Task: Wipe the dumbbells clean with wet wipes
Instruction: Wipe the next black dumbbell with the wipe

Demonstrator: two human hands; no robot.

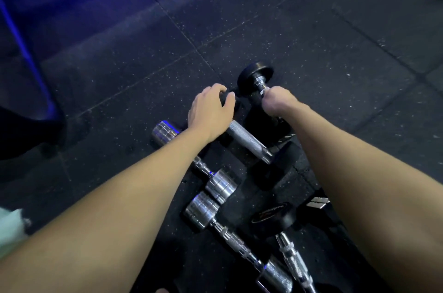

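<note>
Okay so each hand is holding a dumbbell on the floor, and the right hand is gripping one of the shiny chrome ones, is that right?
Not quite. The head view shows the right hand gripping the handle of a black-headed dumbbell, not a chrome one. The rest holds.

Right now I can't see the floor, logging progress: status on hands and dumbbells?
Left hand gripping black head of big dumbbell. Right hand gripping handle of black dumbbell. No wet wipe visible. Two chrome dumbbells lying close alongside.

Black white-speckled floor; chrome dumbbells, one black-ended.
</note>
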